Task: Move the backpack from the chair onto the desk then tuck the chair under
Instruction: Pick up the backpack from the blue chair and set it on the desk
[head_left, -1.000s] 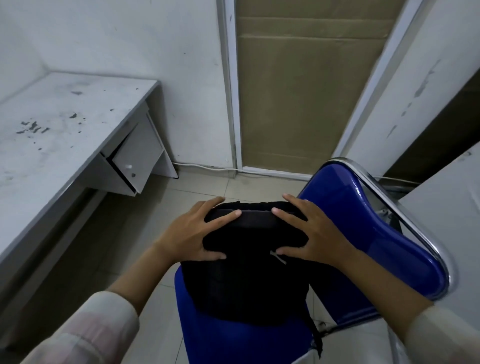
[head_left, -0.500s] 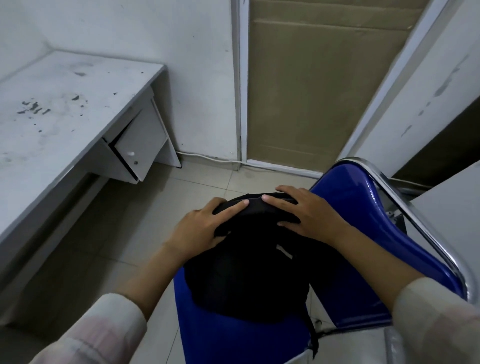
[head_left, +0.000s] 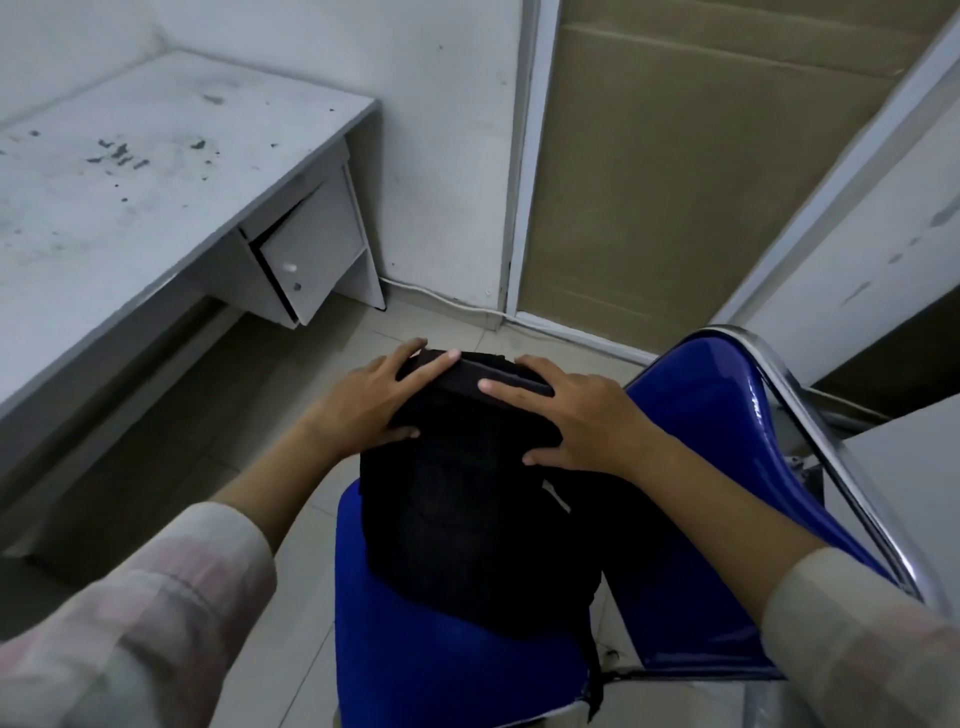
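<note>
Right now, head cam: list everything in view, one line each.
backpack: 1, black, standing on the chair seat, top gripped by both hands
chair: 1, blue seat and back with a chrome frame, centre to right, facing the desk
desk: 1, grey-white with dark scuff marks, left, against the wall
drawer unit: 1, grey-white, under the desk's far end, front hanging ajar
cardboard sheet: 1, brown, filling the framed opening at top centre
cable: 1, white, along the foot of the wall
floor: pale tiles
left hand: 1, on the backpack's top left
right hand: 1, on the backpack's top right
sleeves: 2, pale checked, bottom corners
</note>
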